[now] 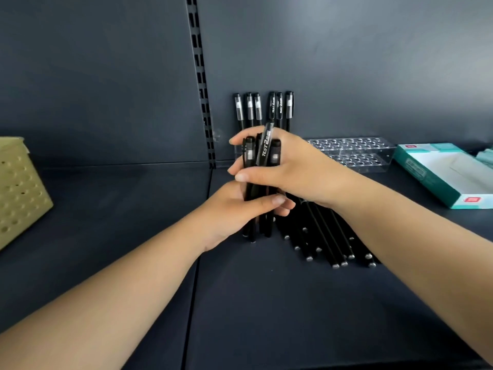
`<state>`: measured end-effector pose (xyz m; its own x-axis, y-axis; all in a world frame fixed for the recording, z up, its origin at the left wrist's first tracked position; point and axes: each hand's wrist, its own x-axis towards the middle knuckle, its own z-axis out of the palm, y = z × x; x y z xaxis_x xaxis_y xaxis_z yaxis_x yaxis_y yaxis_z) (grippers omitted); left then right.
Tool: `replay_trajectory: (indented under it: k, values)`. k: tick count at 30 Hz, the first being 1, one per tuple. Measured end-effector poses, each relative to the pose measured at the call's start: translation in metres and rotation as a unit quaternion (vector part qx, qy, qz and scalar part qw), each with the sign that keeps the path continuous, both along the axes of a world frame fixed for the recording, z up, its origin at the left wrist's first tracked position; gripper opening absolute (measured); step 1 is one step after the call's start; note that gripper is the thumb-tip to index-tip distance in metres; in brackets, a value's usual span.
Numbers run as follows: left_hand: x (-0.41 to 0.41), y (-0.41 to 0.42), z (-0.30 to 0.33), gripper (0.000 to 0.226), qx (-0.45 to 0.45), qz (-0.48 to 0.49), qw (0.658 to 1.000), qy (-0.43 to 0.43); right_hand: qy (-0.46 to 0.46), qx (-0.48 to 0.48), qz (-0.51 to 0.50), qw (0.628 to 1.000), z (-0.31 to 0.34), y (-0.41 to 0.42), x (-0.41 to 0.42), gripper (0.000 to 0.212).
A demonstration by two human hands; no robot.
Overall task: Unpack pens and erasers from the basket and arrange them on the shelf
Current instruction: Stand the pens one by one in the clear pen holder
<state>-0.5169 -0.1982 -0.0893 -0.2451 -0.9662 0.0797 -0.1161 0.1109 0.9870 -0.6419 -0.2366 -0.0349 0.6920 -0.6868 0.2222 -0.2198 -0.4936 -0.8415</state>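
My left hand [234, 212] grips a bundle of black pens [262, 153] upright above the dark shelf [266, 303]. My right hand [290, 169] wraps around the same bundle higher up, thumb across the front. Several black pens [264, 109] stand upright in a clear acrylic holder [354, 152] against the back wall. More black pens [328, 241] lie flat on the shelf under my right wrist. The pale green perforated basket [18, 188] sits at the left edge.
A teal and white open box [440, 172] lies on the shelf at the right. A slotted metal upright [201, 81] runs down the back wall, left of the standing pens.
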Motion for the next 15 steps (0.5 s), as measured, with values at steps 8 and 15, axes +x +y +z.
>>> replay_trajectory:
  k: [8,15]
  values:
    - [0.001,0.001,-0.015,0.007,0.015,0.006,0.999,-0.029,0.059,0.055,0.037,0.996,-0.016,0.001,-0.013,0.041]
    - [-0.008,0.002,0.001,0.028,0.087,-0.029,0.991,0.098,-0.057,0.101,-0.002,0.993,-0.017,-0.021,-0.030,0.028]
